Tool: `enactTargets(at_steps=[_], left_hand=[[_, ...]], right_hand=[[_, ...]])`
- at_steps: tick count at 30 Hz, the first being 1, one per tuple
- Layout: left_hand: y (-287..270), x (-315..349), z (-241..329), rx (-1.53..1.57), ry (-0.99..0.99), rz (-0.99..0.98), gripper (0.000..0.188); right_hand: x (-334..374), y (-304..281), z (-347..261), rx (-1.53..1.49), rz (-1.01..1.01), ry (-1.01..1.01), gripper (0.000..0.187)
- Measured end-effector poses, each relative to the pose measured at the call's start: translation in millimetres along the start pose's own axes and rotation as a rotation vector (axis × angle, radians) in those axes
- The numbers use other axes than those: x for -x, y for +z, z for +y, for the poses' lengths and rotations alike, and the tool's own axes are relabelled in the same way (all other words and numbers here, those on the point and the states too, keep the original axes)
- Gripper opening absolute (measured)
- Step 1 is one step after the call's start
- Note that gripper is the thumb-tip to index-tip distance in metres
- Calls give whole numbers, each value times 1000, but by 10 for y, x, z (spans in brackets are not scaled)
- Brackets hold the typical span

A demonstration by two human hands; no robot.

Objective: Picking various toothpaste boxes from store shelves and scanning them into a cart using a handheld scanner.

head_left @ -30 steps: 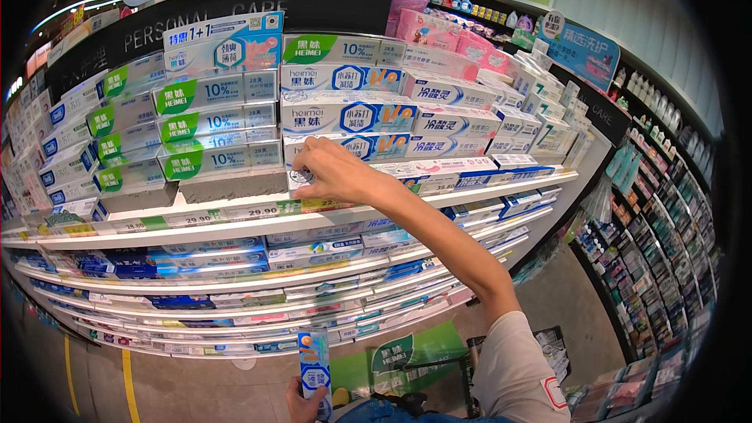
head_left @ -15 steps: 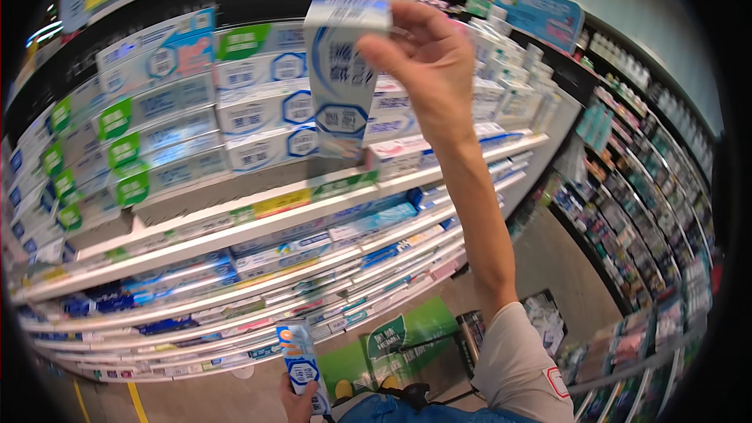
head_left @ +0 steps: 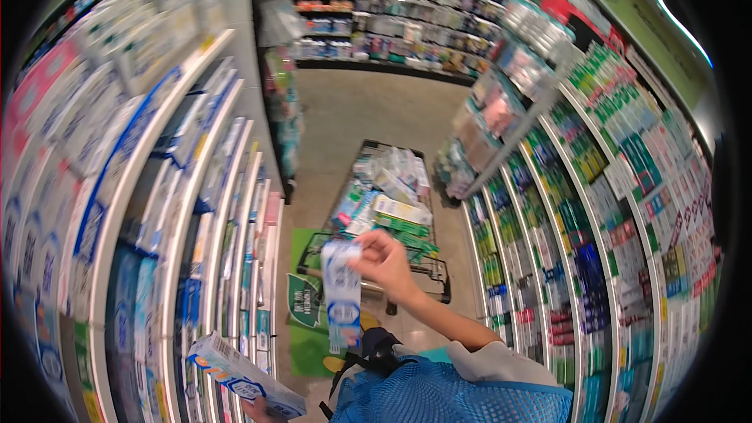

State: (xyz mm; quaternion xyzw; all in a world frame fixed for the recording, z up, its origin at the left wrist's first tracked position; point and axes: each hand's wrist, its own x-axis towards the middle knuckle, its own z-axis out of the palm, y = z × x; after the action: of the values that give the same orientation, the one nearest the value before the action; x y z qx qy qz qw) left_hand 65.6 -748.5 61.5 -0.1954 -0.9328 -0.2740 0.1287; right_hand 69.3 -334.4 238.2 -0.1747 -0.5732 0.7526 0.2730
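Observation:
My right hand (head_left: 384,265) pinches the upper end of a tall white and blue toothpaste box (head_left: 342,278). The box hangs upright in front of my body, on the near side of a shopping cart (head_left: 443,282). Lower left, my left hand (head_left: 257,410), partly cut off by the frame's bottom edge, is closed round another toothpaste box (head_left: 244,377), white and blue with orange spots. That one is tilted, its upper end pointing left toward the shelves. Many packages (head_left: 395,207), mostly white and green, fill the cart.
Shelves of boxed goods (head_left: 117,180) rise close on my left; another packed shelf row (head_left: 595,227) runs along the right. A hanging display (head_left: 489,121) juts out past the cart's right. A green floor panel (head_left: 301,235) lies left of the cart; more shelves (head_left: 407,8) stand beyond.
My view has turned right, from the shelf front to the aisle and cart. My right hand has brought its box down from the shelf. The left hand still holds its box, now more tilted.

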Motion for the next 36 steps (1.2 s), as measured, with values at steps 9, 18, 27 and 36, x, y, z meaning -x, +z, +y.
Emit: enactTargets(at_steps=[9,18,27,36], left_hand=[[730,-1512,1950,1224,-603,-392,58],[1191,-1774,2678,1039,-670,-471,33],[1628,-2098,2931,1006,-697,-464,22],[3099,-3484,3371,653,111,-409,28]], right_hand=[[-1967,-2449,216,205,807,-538,43],[-3348,-2690,1537,849,623,-106,42],[-3451,-2476,2166,1584,-339,330,41],[-1459,-2486,1545,1029,-98,-51,17]])
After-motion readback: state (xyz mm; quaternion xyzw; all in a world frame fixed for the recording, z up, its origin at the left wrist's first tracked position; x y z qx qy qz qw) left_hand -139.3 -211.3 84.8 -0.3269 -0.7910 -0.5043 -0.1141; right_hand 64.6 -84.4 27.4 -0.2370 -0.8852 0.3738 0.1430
